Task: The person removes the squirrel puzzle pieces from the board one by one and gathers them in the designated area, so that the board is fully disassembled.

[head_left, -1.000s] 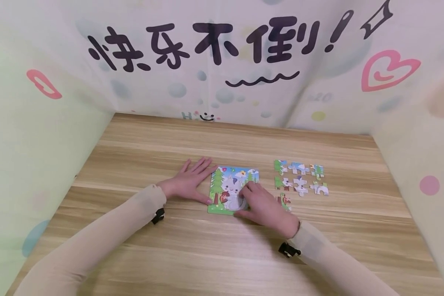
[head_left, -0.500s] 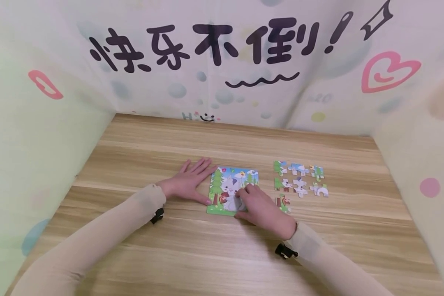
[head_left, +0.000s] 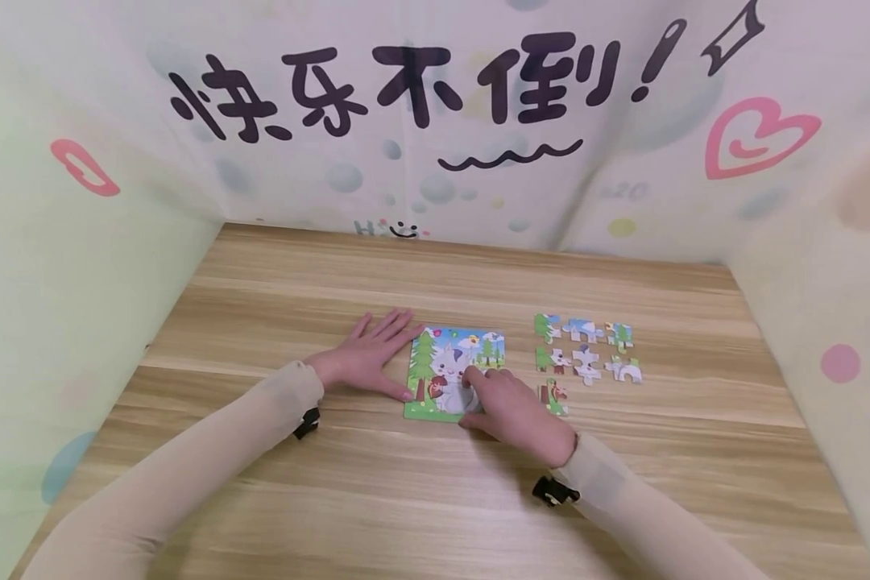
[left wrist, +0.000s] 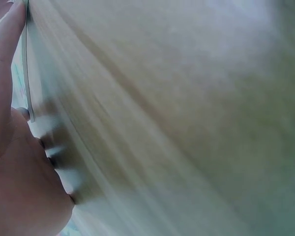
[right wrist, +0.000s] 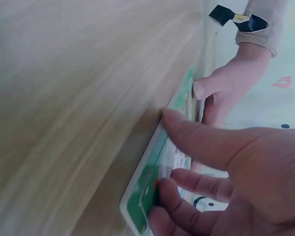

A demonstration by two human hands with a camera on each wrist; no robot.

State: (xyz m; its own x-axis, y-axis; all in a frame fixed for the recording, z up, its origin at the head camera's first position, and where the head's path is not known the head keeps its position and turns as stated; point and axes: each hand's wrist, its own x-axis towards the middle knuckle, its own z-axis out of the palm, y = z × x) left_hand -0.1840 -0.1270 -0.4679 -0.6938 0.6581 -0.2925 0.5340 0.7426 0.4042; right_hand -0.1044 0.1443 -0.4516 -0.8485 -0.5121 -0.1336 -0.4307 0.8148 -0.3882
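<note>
A square jigsaw board [head_left: 423, 364] lies on the table, printed with a grey squirrel holding an acorn among green trees. My left hand [head_left: 366, 358] lies flat beside it with fingers spread, its thumb and forefinger at the board's left edge. Over the board's lower right part is my right hand [head_left: 518, 411], fingers curled onto the picture. In the right wrist view its thumb [right wrist: 201, 140] presses at the board's front rim while the bent fingers [right wrist: 179, 199] touch the printed face. The lower right corner of the picture is hidden from the head view by that hand.
Several loose jigsaw pieces [head_left: 586, 364] lie spaced out in rows to the right of the board. One piece [head_left: 554, 396] lies close beside the right hand. A printed cloth [head_left: 406, 177] closes off the back of the wooden table [head_left: 377, 499].
My right hand has shifted slightly left across the board, its forefinger more bent now. The left hand and the loose pieces stay where they were.
</note>
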